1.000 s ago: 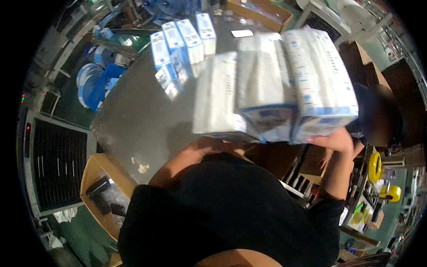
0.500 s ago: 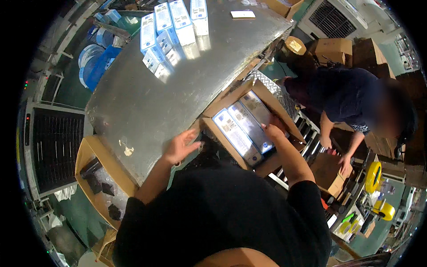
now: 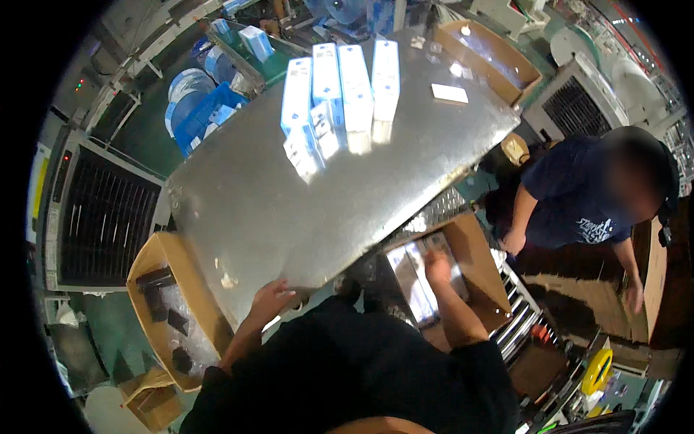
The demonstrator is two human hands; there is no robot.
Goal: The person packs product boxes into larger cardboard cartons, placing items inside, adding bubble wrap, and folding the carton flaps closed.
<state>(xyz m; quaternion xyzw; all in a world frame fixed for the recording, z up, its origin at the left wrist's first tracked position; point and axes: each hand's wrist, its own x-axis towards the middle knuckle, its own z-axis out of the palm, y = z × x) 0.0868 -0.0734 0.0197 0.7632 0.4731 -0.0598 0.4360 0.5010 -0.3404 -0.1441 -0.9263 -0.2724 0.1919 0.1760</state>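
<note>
An open cardboard carton [image 3: 481, 253] stands at the table's near right edge, with flat white-and-blue boxes [image 3: 410, 278] lying side by side inside it. My right hand [image 3: 437, 269] reaches into the carton and rests over these boxes. Its fingers are smeared, so whether they grip anything does not show. Over the near edge of the metal table [image 3: 289, 224], my left hand [image 3: 272, 298] hovers with fingers stretched and nothing in it. Several upright white-and-blue boxes [image 3: 355, 87] stand on the far part of the table.
A white flat rectangular object [image 3: 450, 93] lies toward the table's far right. At the left sits a cardboard box [image 3: 196, 293] holding dark pieces and clear plastic. Roller conveyor [image 3: 522, 304] runs beside my carton. A co-worker [image 3: 567, 189] stands at the right near large cardboard [image 3: 578, 289].
The view has shifted, so the table sits lower and further right. My right hand has moved further over the boxes in the carton. The co-worker has straightened and lifted their hands off a small carton.
</note>
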